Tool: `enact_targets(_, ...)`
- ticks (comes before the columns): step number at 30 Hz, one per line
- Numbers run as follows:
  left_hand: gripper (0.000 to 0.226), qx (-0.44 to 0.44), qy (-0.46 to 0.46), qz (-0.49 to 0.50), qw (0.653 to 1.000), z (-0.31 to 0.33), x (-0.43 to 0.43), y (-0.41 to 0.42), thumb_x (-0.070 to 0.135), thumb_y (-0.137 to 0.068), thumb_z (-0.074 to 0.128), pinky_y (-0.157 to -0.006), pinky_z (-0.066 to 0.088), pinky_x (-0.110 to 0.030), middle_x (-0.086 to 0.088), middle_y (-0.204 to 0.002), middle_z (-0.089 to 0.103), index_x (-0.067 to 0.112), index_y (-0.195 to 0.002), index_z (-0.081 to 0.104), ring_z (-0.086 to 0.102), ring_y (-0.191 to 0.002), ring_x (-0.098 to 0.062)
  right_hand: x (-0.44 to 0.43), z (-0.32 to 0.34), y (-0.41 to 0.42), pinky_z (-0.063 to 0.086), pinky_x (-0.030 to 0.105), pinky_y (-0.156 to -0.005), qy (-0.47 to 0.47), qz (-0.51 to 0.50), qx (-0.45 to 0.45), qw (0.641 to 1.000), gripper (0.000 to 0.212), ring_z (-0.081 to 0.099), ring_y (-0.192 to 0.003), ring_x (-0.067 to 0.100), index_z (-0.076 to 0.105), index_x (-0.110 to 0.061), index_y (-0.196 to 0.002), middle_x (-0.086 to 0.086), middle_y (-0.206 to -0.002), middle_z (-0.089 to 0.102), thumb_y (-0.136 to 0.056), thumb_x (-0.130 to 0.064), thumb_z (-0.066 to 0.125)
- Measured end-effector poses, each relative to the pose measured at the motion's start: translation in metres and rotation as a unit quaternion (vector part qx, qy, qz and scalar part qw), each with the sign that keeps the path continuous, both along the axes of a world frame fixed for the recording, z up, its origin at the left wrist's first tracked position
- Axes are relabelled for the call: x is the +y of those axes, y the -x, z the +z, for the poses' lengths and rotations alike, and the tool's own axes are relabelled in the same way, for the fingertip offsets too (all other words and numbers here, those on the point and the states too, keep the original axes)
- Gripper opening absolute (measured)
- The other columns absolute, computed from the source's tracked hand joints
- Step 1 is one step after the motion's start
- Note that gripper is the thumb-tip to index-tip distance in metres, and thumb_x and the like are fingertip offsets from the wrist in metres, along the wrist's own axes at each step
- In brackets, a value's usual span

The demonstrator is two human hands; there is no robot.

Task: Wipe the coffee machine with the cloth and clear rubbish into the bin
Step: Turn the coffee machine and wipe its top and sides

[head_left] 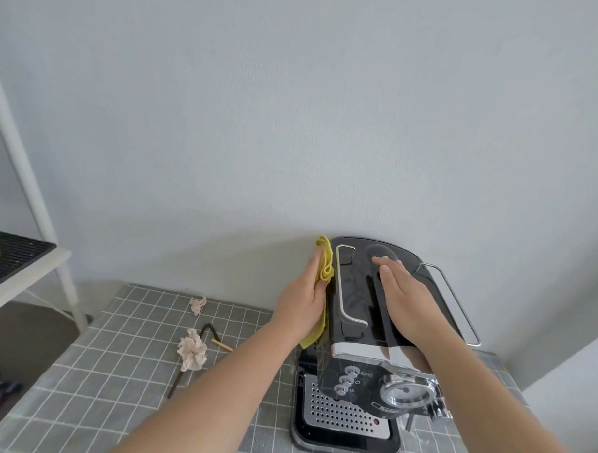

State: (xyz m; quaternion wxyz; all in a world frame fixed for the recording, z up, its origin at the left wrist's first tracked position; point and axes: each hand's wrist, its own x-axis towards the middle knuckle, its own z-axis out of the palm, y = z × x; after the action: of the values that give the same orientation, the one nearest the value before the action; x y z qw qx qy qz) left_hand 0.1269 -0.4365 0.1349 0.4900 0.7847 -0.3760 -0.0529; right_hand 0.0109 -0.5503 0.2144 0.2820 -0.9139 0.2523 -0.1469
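Both my hands are on the coffee machine (353, 292), the left one with the yellow cloth (326, 264)
Nearest me, the machine's black drip tray (297, 429) holds a perforated metal grate with a small red dot near its right side; left of it on the grey checked tablecloth (99, 372) lie a crumpled paper ball (192, 349) on a bent dark stick (175, 384), a short tan stick (222, 345) just beside them and a smaller paper ball (198, 305) farther back; my left hand (303, 294) presses the cloth against the machine's left side with straight fingers, my right hand (403, 297) lies flat and relaxed on its glossy top, gripping nothing; the machine's back is near the pale wall, and far left a white shelf (52, 256) carries a black ribbed mat (12, 257)
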Motion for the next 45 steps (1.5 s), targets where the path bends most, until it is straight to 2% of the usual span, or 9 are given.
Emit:
enact_targets(6,0.051,0.008,0.047,-0.054,0.997,-0.01,0.006,0.002,0.014,-0.1,0.035,-0.117,0.021,-0.025,0.017,-0.156,0.022,0.043,-0.143,0.033,0.023,-0.139,0.003,-0.002,-0.002,-0.001,0.011,0.026,-0.113,0.003,0.001,0.004,1.0,0.044,0.013,-0.145,0.01,0.041,-0.022,-0.14,-0.003,-0.153,0.03,-0.101,-0.032,0.022)
enact_targets(13,0.047,0.017,0.082,-0.132,0.988,-0.004,0.01,0.002,0.026,-0.095,0.029,-0.115,0.013,-0.014,0.013,-0.15,0.037,0.028,-0.14,0.043,0.021,-0.142,0.004,-0.003,-0.004,-0.002,0.011,0.026,-0.113,0.006,0.004,0.0,1.0,0.043,0.014,-0.144,0.011,0.042,-0.023,-0.139,-0.002,-0.152,0.031,-0.101,-0.032,0.023)
enact_targets(18,0.045,0.155,0.081,-0.127,0.976,0.011,-0.009,-0.014,0.019,-0.1,0.025,-0.118,0.007,-0.023,0.011,-0.154,0.029,0.03,-0.138,0.046,0.015,-0.143,-0.001,-0.002,-0.001,0.0,0.015,0.028,-0.112,-0.02,-0.005,-0.013,1.0,0.043,0.018,-0.143,0.011,0.042,-0.027,-0.137,-0.006,-0.149,0.036,-0.101,-0.033,0.02)
enact_targets(22,0.041,0.312,0.18,-0.092,0.928,0.024,-0.013,0.001,0.001,-0.092,0.038,-0.116,0.018,-0.025,0.01,-0.135,0.053,0.021,-0.103,0.072,0.032,-0.138,-0.004,-0.001,-0.001,0.0,0.022,0.034,-0.113,-0.03,-0.008,-0.019,0.999,0.043,0.025,-0.141,0.014,0.043,-0.03,-0.135,-0.006,-0.144,0.043,-0.101,-0.034,0.019)
enact_targets(26,0.013,0.43,0.278,-0.008,0.859,0.022,-0.011,0.012,0.017,-0.062,0.068,-0.105,0.042,-0.035,-0.004,-0.111,0.072,0.015,-0.069,0.078,0.059,-0.118,-0.011,-0.001,-0.001,0.0,0.023,0.035,-0.112,-0.032,-0.014,-0.018,0.999,0.043,0.027,-0.141,0.015,0.043,-0.03,-0.136,-0.005,-0.143,0.045,-0.101,-0.034,0.018)
enact_targets(30,0.017,0.363,0.294,0.07,0.881,0.019,-0.016,0.015,0.005,-0.08,0.071,-0.087,0.051,-0.027,0.013,-0.102,0.069,0.017,-0.092,0.066,0.064,-0.102,-0.017,-0.001,-0.001,0.001,0.023,0.033,-0.112,-0.032,-0.012,-0.021,0.999,0.043,0.026,-0.141,0.014,0.043,-0.029,-0.136,-0.006,-0.144,0.044,-0.101,-0.033,0.019)
enact_targets(35,0.048,0.15,0.075,-0.045,0.985,0.012,-0.016,0.007,0.027,-0.101,0.04,-0.119,0.014,-0.024,0.008,-0.157,0.024,0.02,-0.148,0.03,0.017,-0.146,-0.009,0.0,0.001,0.001,0.019,0.028,-0.11,-0.023,-0.012,-0.012,1.0,0.044,0.021,-0.143,0.013,0.043,-0.026,-0.138,-0.005,-0.148,0.038,-0.101,-0.032,0.019)
enact_targets(39,0.048,0.097,0.036,-0.105,0.989,0.008,-0.008,0.004,0.031,-0.103,0.027,-0.117,0.004,-0.019,0.011,-0.16,0.008,0.027,-0.15,0.016,0.003,-0.147,-0.004,0.0,0.0,0.002,0.018,0.027,-0.11,-0.019,-0.01,-0.011,1.0,0.044,0.019,-0.143,0.013,0.042,-0.026,-0.138,-0.006,-0.149,0.037,-0.101,-0.032,0.019)
enact_targets(45,0.039,0.023,0.07,-0.145,0.987,-0.008,0.013,0.019,0.035,-0.101,0.028,-0.12,0.01,-0.024,0.017,-0.154,0.028,0.052,-0.135,0.029,0.012,-0.145,0.004,-0.004,-0.004,-0.001,0.015,0.032,-0.114,-0.005,-0.005,-0.006,1.0,0.044,0.015,-0.144,0.01,0.043,-0.028,-0.137,-0.007,-0.149,0.038,-0.101,-0.034,0.019)
